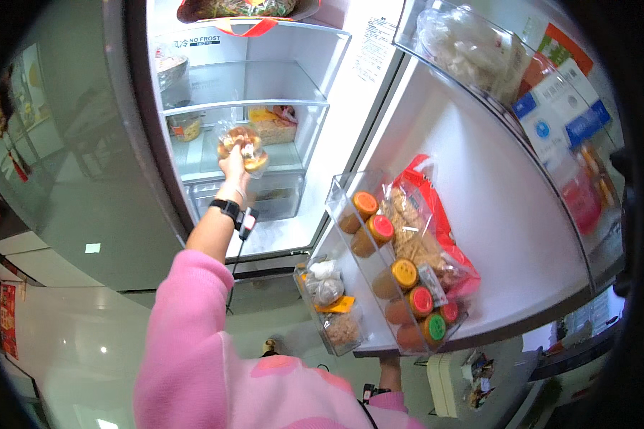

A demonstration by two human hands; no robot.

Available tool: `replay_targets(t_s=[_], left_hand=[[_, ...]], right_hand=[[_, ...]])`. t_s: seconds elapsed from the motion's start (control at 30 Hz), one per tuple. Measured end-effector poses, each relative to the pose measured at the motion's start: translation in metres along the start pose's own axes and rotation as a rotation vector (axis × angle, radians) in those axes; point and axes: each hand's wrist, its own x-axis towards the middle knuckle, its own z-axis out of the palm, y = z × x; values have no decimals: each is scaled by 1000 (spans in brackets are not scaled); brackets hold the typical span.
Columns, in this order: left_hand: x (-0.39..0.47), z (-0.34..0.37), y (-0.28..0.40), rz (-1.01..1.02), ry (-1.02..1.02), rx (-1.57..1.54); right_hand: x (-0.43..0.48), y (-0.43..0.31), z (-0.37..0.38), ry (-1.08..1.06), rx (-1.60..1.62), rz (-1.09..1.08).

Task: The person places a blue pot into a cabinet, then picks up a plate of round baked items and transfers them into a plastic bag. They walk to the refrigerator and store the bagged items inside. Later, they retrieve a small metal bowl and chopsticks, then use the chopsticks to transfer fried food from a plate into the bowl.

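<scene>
My left hand [236, 155] reaches into the open refrigerator and grips a clear plastic bag of round bread buns [245, 137]. The bag is in front of the compartment under the middle glass shelf [247, 103]. Behind it are a tub with a clear wall [185, 128] on the left and a yellow-topped food package [273, 126] on the right. Below sits a clear drawer [276, 201]. Of my right arm only the wrist and sleeve show, at the bottom edge of the refrigerator door [494, 214]; the hand itself is hidden behind the door.
Jars with coloured lids [403, 273] and a red-edged bag of food [424, 230] fill a clear door bin. Another bin holds small bags [326, 289]. Boxes and bags [561, 110] sit in the upper door bin. A closed grey door panel [86, 161] stands at left.
</scene>
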Motion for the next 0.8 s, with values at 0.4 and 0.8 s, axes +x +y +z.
replay_targets(t_s=[0.4, 0.8], left_hand=[[92, -18, -2, 184, 576, 1449], [-219, -51, 81, 416, -178, 915]], right_hand=[[0, -9, 7, 65, -49, 138], [-66, 26, -15, 23, -122, 349]])
